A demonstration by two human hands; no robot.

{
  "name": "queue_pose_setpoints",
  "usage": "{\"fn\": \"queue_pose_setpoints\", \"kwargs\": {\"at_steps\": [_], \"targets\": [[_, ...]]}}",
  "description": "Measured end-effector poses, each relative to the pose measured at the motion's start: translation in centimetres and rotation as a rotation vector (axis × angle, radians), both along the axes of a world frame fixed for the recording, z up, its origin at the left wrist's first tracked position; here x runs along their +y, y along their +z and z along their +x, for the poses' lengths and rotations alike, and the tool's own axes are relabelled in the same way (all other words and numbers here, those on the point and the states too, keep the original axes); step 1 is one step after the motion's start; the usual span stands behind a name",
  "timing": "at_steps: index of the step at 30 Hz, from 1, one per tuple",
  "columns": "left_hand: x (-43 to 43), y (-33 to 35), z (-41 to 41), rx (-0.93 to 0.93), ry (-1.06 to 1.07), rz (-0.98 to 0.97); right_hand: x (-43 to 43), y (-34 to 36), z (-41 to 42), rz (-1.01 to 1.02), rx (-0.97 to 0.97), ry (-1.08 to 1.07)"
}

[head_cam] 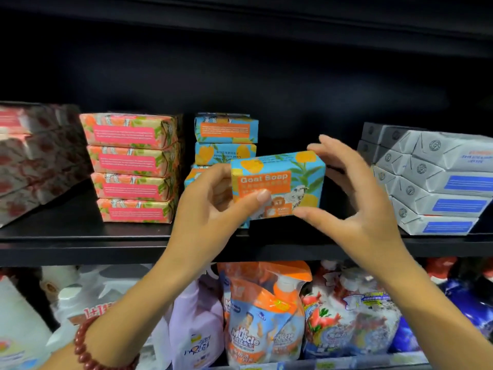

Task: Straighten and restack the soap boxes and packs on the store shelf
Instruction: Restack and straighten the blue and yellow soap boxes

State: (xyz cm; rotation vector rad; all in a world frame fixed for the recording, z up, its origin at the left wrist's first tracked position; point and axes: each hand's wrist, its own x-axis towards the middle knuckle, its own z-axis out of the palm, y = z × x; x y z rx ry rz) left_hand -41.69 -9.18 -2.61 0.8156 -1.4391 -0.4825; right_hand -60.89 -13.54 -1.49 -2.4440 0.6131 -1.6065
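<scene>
the goat soap box [280, 180] is held above the shelf [80, 236] edge, long axis left to right. the left hand [210, 209] pinches its left end and the right hand [354, 198] its right end. the blue stack [225, 140] lies behind-left, nearer the left hand.

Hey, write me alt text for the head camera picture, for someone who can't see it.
Two hands hold a blue Goal Soap box in front of a dark store shelf, left hand on its left end, right hand on its right. Around it sit a pink stack, a blue stack and grey packs; cleaning bottles line the shelf below.
</scene>
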Motion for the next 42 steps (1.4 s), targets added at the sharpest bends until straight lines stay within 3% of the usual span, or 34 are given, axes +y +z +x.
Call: {"fn": "queue_pose_setpoints", "kwargs": {"at_steps": [4, 10, 14, 17, 22, 25, 28, 31, 35, 42], "targets": [[0.2, 0.2, 0.7, -0.108, -0.047, -0.063, 0.4, 1.1, 0.5, 0.049, 0.018, -0.020], [0.4, 1.2, 2.6, -0.251, -0.022, 0.048, 0.7, 0.6, 1.5, -0.413, 0.037, -0.133], [0.6, 1.4, 2.9, -0.262, 0.006, 0.027, 0.1, 0.1, 1.8, -0.468, 0.031, -0.086], [0.8, 1.4, 3.0, -0.300, 0.095, -0.083, -0.1, 0.1, 1.2, -0.313, 0.096, -0.058], [0.4, 1.5, 3.1, -0.552, 0.239, -0.345, 0.3, 0.2, 0.7, 0.274, 0.028, 0.073], [0.1, 1.2, 3.0, -0.635, 0.273, -0.445, 0.2, 0.7, 1.2, 0.401, -0.055, 0.132], [-0.2, 0.8, 3.3, -0.680, 0.301, -0.499, 0.1, 1.8, 1.6, 0.384, -0.015, 0.071], [-0.3, 0.8, 3.5, -0.660, 0.330, -0.498, 0.4, 2.5, 1.8, 0.259, 0.026, 0.041], [0.5, 1.2, 3.5, -0.613, 0.303, -0.472, 1.1, 1.9, 2.5, 0.069, -0.080, 0.041], [1.4, 1.6, 3.4, -0.192, 0.118, -0.059, 0.5, 0.3, 3.9, -0.285, -0.091, -0.051]]}}
